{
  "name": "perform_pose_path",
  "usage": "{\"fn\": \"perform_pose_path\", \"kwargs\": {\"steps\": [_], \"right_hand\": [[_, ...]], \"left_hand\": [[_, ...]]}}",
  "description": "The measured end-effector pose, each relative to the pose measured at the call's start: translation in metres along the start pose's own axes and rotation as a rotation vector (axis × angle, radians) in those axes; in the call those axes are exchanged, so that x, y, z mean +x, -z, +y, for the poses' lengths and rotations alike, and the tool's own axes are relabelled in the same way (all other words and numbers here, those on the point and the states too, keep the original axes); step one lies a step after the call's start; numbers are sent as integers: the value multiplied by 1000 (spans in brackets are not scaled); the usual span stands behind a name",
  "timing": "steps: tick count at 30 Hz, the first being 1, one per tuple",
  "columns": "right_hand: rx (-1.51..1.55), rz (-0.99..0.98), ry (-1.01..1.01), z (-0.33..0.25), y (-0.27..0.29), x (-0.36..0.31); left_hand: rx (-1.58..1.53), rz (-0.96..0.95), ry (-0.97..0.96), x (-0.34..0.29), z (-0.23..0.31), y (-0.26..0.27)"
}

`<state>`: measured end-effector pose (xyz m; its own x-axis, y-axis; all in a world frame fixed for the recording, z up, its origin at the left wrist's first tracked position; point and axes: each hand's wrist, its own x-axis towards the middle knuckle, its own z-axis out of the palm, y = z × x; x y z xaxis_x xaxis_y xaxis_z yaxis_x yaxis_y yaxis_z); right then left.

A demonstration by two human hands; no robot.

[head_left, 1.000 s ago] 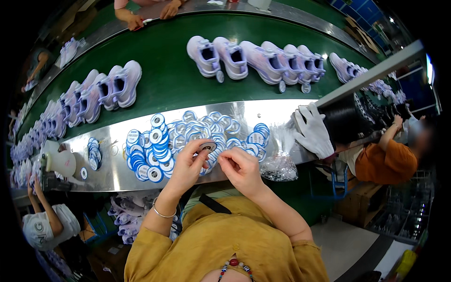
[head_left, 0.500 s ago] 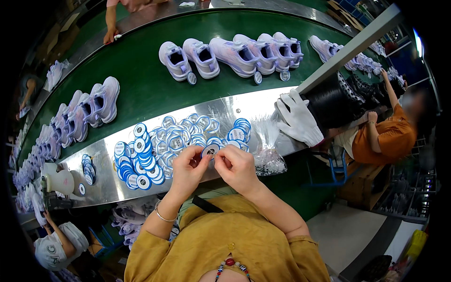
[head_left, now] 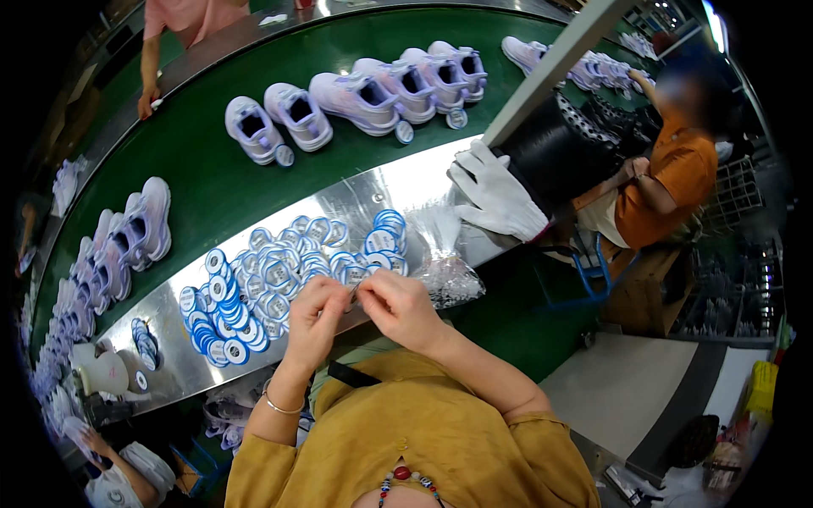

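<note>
Left of the pile of round tags (head_left: 275,275) on the metal bench (head_left: 415,190) are a row of pale shoes (head_left: 155,216) on the green belt (head_left: 199,127), a white tub (head_left: 106,372) and a small stack of tags (head_left: 145,345). By the pile's near edge, the left hand (head_left: 313,317) has thumb and fingertips pinching a small tag (head_left: 352,294), mostly hidden and nearly edge-on, and the right hand (head_left: 398,311) has its fingertips pressed together just beside it, their grip on it impossible to tell. Right of the pile lie a bundle of clear plastic strands (head_left: 445,275) and a white glove (head_left: 498,199).
</note>
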<state>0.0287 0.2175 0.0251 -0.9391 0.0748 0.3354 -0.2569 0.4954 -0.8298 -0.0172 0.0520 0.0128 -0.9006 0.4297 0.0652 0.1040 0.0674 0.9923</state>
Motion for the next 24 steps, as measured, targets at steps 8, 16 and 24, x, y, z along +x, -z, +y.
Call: {"fn": "perform_pose_path", "kwargs": {"steps": [8, 16, 24], "right_hand": [[101, -40, -177, 3, 9, -15], [3, -100, -151, 13, 20, -19], [-155, -191, -435, 30, 52, 4]], "left_hand": [[-442, -67, 365, 7, 2, -14], [-298, -53, 324, 24, 14, -17], [-167, 23, 135, 99, 13, -25]]}}
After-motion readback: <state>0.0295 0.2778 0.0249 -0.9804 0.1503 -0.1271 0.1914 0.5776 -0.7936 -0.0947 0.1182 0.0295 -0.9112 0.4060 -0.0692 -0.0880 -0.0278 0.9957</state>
